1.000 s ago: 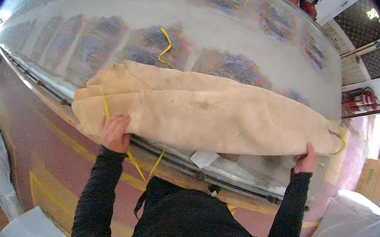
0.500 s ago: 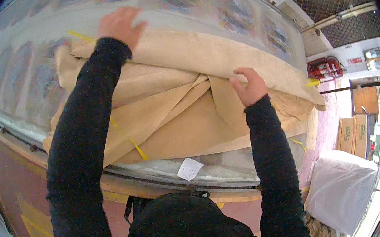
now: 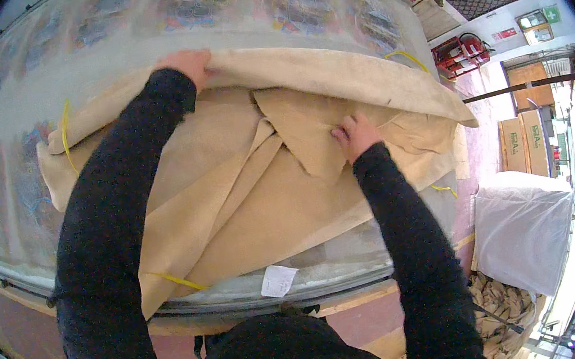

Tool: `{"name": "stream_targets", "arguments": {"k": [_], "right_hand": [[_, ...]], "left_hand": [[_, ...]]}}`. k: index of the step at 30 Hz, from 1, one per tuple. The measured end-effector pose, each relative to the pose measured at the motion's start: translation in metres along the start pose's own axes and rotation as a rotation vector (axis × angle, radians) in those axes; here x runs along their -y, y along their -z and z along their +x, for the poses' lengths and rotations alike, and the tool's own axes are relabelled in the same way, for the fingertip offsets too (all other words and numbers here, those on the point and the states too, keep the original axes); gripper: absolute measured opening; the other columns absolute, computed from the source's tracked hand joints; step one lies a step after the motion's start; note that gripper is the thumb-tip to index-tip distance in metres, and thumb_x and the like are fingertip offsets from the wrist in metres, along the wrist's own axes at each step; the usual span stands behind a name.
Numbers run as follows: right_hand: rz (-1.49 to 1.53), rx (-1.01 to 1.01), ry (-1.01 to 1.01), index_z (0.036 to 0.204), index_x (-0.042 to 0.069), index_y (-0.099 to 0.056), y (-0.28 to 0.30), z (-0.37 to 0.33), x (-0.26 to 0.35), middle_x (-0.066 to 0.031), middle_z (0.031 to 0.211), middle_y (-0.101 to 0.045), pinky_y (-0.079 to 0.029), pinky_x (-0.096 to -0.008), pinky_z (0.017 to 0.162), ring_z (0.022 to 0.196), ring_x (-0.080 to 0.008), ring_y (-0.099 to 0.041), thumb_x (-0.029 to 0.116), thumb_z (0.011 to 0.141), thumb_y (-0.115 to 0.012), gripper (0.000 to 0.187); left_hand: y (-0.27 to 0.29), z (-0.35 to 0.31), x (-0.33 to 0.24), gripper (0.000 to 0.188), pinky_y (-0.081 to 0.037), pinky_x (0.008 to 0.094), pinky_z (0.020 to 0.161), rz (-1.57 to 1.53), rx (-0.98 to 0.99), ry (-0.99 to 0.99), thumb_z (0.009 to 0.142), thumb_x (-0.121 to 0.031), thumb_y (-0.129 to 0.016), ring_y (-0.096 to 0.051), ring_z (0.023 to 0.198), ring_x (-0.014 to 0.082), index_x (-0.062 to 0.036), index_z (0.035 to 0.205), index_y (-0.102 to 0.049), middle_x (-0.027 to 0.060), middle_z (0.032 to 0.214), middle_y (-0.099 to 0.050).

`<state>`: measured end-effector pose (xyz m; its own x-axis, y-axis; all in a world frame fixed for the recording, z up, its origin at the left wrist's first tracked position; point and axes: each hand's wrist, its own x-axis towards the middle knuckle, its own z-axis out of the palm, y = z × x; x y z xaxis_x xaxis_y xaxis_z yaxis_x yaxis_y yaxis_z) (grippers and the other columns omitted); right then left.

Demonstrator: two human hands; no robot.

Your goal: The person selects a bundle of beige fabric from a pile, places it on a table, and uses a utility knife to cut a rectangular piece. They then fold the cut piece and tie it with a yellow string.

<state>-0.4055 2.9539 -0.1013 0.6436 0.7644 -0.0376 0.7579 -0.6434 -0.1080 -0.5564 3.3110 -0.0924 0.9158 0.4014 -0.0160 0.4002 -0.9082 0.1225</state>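
A large tan sheet of heavy cloth [image 3: 222,126] lies loosely folded across the table in front of me, its far edge turned over in a long thick roll. My left hand [image 3: 189,67] is closed over the top of that roll, with the fingertips hidden behind it. On the crumpled middle right part, my right hand [image 3: 357,135] has curled fingers pinching the cloth. Narrow yellow strips [image 3: 67,136] show at the sheet's left end, near its front corner and at its right side.
The broad table [image 3: 106,69] has a hazy clear surface with multicoloured patches under it. A white paper label [image 3: 279,280] lies by the front edge. At the right are a white-wrapped block [image 3: 522,225], cardboard boxes [image 3: 523,146], crumpled brown material [image 3: 505,318] and red firefighting equipment [image 3: 461,55].
My left hand has come down onto the rolled edge. My right hand has moved left and its fingers have closed on the cloth. The folds have spread and the view has shifted.
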Motion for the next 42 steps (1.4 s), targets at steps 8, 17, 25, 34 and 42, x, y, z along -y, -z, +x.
{"name": "stream_targets", "arguments": {"k": [8,17,25,34,42], "right_hand": [[-0.158,-0.113,-0.121,0.098,0.002,-0.062,0.092,0.164,0.034,-0.0213,0.103,-0.064,-0.049,-0.0464,0.082,0.094,-0.0370,-0.062,0.033,0.084,-0.058,0.034],[0.138,-0.343,0.201,0.097,0.008,-0.060,0.024,0.083,0.024,-0.0166,0.101,-0.057,-0.044,-0.0431,0.088,0.101,-0.0337,-0.053,0.036,0.079,-0.068,0.034],[-0.146,-0.008,0.006,0.124,0.013,-0.051,0.020,-0.018,-0.006,-0.0124,0.133,-0.046,-0.039,-0.0417,0.101,0.121,-0.0320,-0.045,0.036,0.078,-0.068,0.055],[-0.151,0.251,0.171,0.132,0.016,-0.047,0.021,-0.099,-0.011,-0.0164,0.142,-0.036,-0.038,-0.0437,0.101,0.127,-0.0324,-0.040,0.033,0.068,-0.075,0.072],[-0.052,0.109,0.231,0.121,0.023,-0.060,-0.003,-0.101,-0.041,-0.0104,0.136,-0.048,-0.038,-0.0428,0.102,0.126,-0.0270,-0.044,0.009,0.067,-0.061,0.056]], "left_hand": [[0.049,0.043,-0.048,0.038,-0.048,0.0455,0.084,-0.085,-0.343,-0.136,0.084,-0.042,-0.057,-0.059,0.101,0.0339,-0.0110,0.106,-0.063,0.0144,0.106,-0.062],[0.015,-0.210,-0.073,0.085,-0.038,0.0439,0.099,-0.180,-0.017,-0.091,0.062,-0.052,-0.073,-0.048,0.118,0.0349,-0.0044,0.127,-0.046,0.0215,0.122,-0.054],[-0.027,-0.212,0.006,0.034,-0.047,0.0437,0.084,-0.322,0.179,0.185,0.078,-0.032,-0.063,-0.059,0.094,0.0363,-0.0051,0.098,-0.063,0.0184,0.100,-0.063],[0.039,-0.172,0.023,0.029,-0.051,0.0396,0.077,-0.436,-0.324,0.102,0.083,-0.035,-0.060,-0.063,0.083,0.0312,-0.0098,0.097,-0.066,0.0115,0.086,-0.066],[0.024,-0.341,-0.064,0.071,-0.035,0.0500,0.101,0.082,-0.065,0.003,0.062,-0.046,-0.077,-0.044,0.123,0.0309,-0.0139,0.121,-0.055,0.0068,0.132,-0.049]]}}
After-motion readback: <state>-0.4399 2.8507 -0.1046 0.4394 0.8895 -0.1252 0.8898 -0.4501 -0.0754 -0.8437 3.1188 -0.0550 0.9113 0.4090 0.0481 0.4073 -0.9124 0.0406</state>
